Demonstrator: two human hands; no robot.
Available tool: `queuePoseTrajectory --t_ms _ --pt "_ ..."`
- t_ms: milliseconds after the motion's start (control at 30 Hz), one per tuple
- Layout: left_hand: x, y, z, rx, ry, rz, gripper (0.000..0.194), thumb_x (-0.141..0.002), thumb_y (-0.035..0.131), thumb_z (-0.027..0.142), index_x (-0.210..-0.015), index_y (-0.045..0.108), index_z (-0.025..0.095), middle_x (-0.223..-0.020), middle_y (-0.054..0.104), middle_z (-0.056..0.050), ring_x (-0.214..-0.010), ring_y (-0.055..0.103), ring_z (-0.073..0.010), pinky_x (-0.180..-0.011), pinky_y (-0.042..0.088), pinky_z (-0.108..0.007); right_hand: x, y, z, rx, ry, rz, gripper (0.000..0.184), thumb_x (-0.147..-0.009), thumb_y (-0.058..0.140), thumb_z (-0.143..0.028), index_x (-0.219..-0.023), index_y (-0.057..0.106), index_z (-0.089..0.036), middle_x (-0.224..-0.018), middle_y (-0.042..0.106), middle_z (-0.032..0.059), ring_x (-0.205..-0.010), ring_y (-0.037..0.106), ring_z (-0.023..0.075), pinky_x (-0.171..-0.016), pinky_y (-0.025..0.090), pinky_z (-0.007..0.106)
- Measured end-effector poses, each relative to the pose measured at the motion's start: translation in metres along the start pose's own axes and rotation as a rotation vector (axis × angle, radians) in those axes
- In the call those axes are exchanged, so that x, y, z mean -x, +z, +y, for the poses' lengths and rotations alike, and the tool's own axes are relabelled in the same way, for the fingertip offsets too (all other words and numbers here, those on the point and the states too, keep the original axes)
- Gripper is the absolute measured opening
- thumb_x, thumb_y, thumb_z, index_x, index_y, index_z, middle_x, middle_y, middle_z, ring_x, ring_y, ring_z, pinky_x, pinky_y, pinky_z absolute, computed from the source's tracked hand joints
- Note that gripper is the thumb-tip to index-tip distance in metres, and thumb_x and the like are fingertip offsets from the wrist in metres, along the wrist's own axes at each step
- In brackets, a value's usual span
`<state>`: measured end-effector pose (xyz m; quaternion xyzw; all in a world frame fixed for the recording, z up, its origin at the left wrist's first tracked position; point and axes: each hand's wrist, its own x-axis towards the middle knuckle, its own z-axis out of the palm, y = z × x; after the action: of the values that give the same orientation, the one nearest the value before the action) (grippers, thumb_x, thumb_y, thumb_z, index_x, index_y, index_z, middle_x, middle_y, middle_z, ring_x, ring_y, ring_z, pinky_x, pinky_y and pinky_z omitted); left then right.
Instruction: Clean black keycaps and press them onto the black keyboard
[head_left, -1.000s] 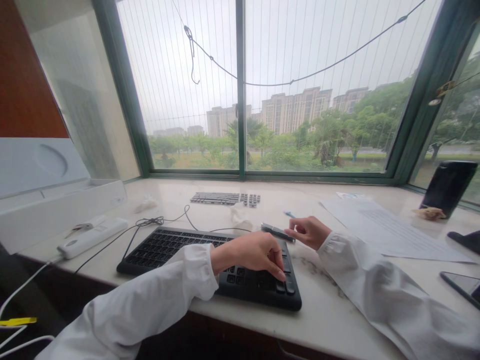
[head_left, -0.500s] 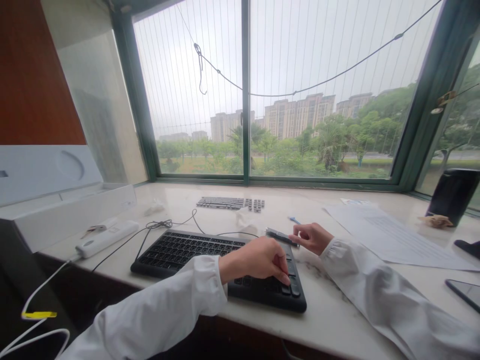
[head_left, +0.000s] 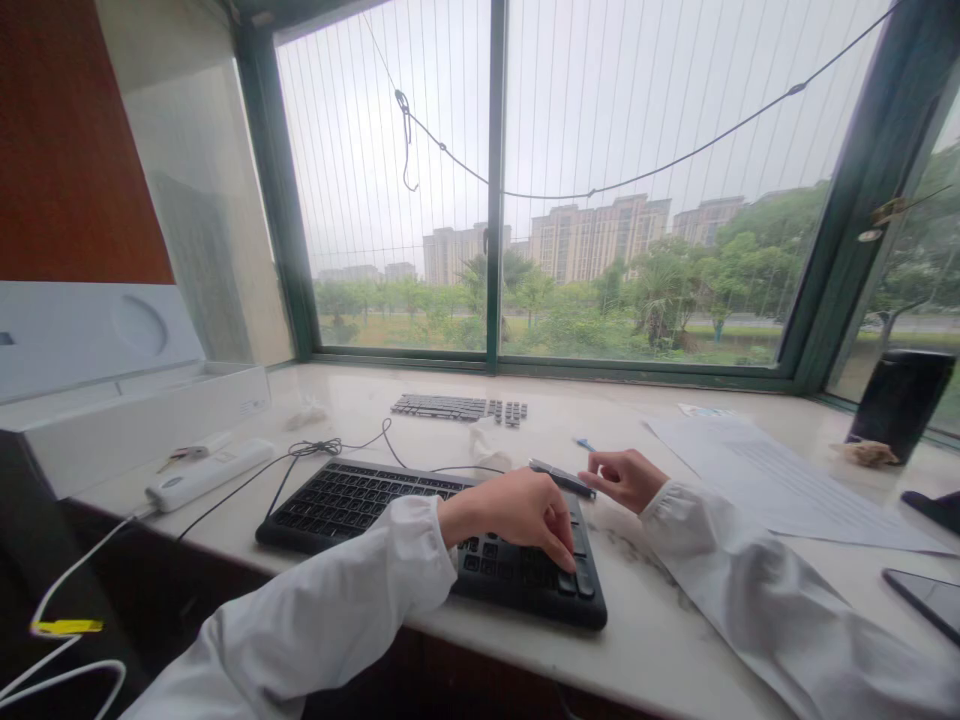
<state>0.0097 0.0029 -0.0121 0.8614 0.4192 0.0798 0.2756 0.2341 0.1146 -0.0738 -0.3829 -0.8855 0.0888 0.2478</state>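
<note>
The pale desk (head_left: 637,640) ran beneath the window (head_left: 660,130), and the black keyboard (head_left: 349,492) lay on it at a slant, its left front corner close to the desk's front edge. Most of the keyboard in view showed bare sockets, judged to be unfitted, whereas a few fitted caps (head_left: 584,577) stood at its right end; the part under the left arm was hidden. The paper sheets (head_left: 772,480) bounded the room on the far right, but a strip of marble showed between the keyboard and the right sleeve (head_left: 720,560), seemingly enough for small sideways moves. Behind the keyboard, the cable (head_left: 450,469) and a crumpled tissue (head_left: 491,437) narrowed the way back. The left hand (head_left: 517,508) arched over the right end, thumb and curled fingers bunched low at the caps; whether they pinched one could not be told. The right hand (head_left: 628,478) was loosely curled, fingertips at the near end of a slim dark tool (head_left: 561,476), its grip unclear. Smallest were the loose keycaps (head_left: 450,407), set out in rows towards the window.
</note>
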Motion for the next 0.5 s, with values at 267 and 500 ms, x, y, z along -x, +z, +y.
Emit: queuePoseTrajectory --t_ms 267,500 --pt "0.010 -0.001 0.016 -0.060 -0.012 0.093 0.018 -0.067 0.081 0.034 -0.080 0.079 0.022 -0.072 0.073 0.001 -0.064 0.063 -0.0114 -0.058 0.042 -0.019 -0.001 0.001 0.002 0.031 -0.010 0.016 0.042 -0.084 0.048 -0.055 -0.065 0.058 -0.019 -0.046 0.042 -0.0038 -0.046 0.035 0.0106 -0.050 0.028 0.024" --pt "0.009 0.000 0.015 -0.090 0.012 0.129 0.013 -0.069 0.080 0.028 -0.079 0.079 0.021 -0.070 0.073 0.000 -0.064 0.064 -0.0113 -0.060 0.043 -0.019 -0.001 0.000 0.003 0.042 -0.012 0.014 0.039 -0.084 0.049 -0.053 -0.065 0.059 -0.020 -0.046 0.045 -0.0033 -0.045 0.037 0.0110 -0.050 0.029 0.024"
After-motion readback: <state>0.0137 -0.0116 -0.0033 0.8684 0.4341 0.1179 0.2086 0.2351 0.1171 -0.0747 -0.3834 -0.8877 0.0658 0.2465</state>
